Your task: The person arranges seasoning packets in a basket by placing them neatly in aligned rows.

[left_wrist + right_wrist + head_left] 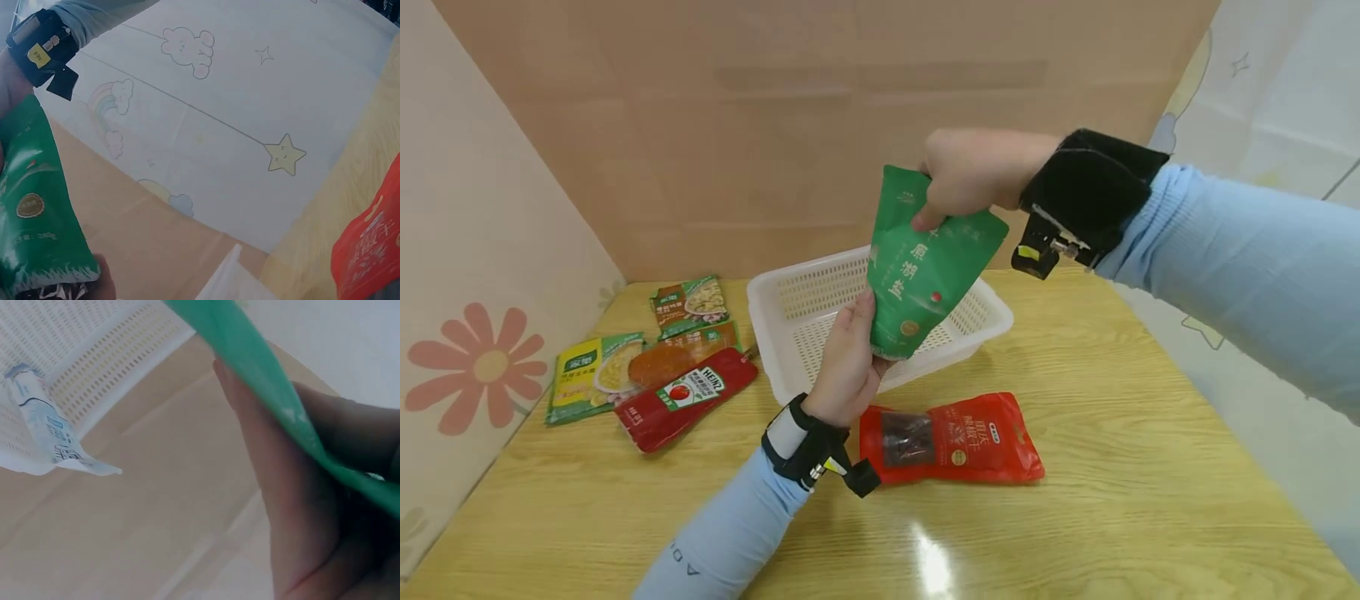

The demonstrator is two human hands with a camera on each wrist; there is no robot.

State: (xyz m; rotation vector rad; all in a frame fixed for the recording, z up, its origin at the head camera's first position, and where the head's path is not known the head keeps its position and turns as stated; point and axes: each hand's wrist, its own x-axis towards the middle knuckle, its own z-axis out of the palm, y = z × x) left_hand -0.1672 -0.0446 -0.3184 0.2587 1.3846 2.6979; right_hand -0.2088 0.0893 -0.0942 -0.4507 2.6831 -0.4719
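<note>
A green pouch of lake salt (917,275) hangs tilted above the white plastic basket (994,321). My right hand (962,171) pinches its upper edge, thumb on the printed front; in the right wrist view the green film passes between the fingers. With my left hand (847,362) I grip the pouch's lower left corner, thumb along its side and fingers behind. The pouch's crimped bottom edge shows in the left wrist view. A white and blue packet (49,422) lies inside the basket, hidden by the pouch in the head view.
In front of the basket lies a red bag of dried chili (973,437). To its left are a red Heinz ketchup pouch (651,417), an orange-brown packet (662,364), a yellow-green soup packet (568,387) and a brown-green packet (673,308). A brown paper-like wall (775,167) stands behind the table.
</note>
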